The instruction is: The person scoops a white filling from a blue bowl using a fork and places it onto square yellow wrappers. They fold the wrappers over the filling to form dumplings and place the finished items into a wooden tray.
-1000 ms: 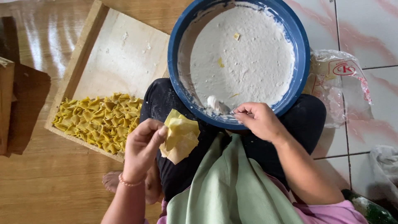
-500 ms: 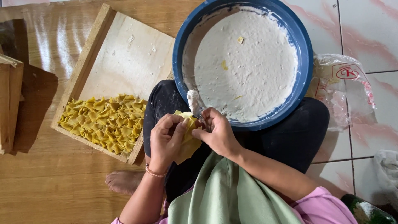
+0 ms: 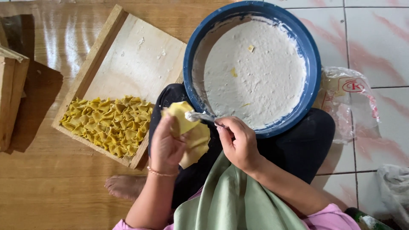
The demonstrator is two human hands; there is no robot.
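My left hand [image 3: 167, 144] holds a small stack of yellow square wrappers [image 3: 191, 132] over my lap, the top one lifted. My right hand [image 3: 239, 142] grips a small spoon [image 3: 197, 116] whose tip, coated with white paste, rests on the top wrapper. Just beyond my hands sits a big blue bowl [image 3: 313, 64] filled with smooth white paste [image 3: 253, 72] on my knees. To the left lies a shallow wooden tray [image 3: 128, 55] with several folded yellow dumplings [image 3: 108, 123] packed in its near corner.
A clear plastic bag [image 3: 351, 102] lies on the tiled floor right of the bowl. Stacked wooden trays [image 3: 10, 102] stand at the left edge. My bare foot [image 3: 123, 187] rests on the wooden floor. A crumpled bag [image 3: 394, 187] sits at the lower right.
My right hand came from the bowl's rim with the spoon to the wrappers, which my left hand raised. The spoon now touches the top wrapper.
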